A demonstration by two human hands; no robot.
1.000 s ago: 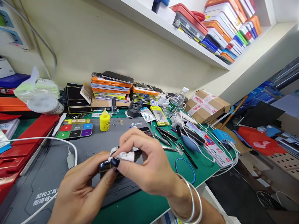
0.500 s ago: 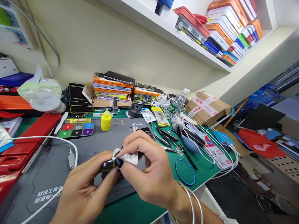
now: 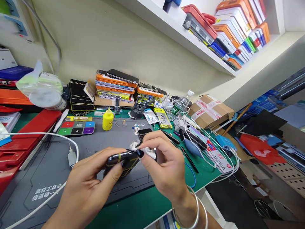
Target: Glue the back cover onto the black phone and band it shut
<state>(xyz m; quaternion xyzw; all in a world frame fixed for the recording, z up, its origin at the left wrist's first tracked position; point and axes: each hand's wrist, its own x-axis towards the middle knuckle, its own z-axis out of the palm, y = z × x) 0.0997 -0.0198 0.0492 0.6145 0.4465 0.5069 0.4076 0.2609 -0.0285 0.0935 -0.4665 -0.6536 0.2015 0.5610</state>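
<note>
My left hand (image 3: pixel 88 187) grips a dark phone (image 3: pixel 120 158) by its edge, tilted above the grey work mat (image 3: pixel 47 165). My right hand (image 3: pixel 164 162) pinches a small white wipe (image 3: pixel 147 150) between thumb and fingers and presses it against the phone's right end. Both hands are closed. Two silver bangles (image 3: pixel 190 210) ring my right wrist. Most of the phone's face is hidden by my fingers.
A yellow bottle (image 3: pixel 107 119), a colour-patch screw tray (image 3: pixel 76 127) and a white cable with plug (image 3: pixel 71 156) lie on the mat. Tweezers, a blue blower (image 3: pixel 192 147), a blue ring, a water bottle and a cardboard box (image 3: pixel 211 109) crowd the right. Stacked phone cases sit behind; red trays on the left.
My right hand with the wipe has slid rightward along the phone to its end. More of the phone's edge now shows beside my left thumb.
</note>
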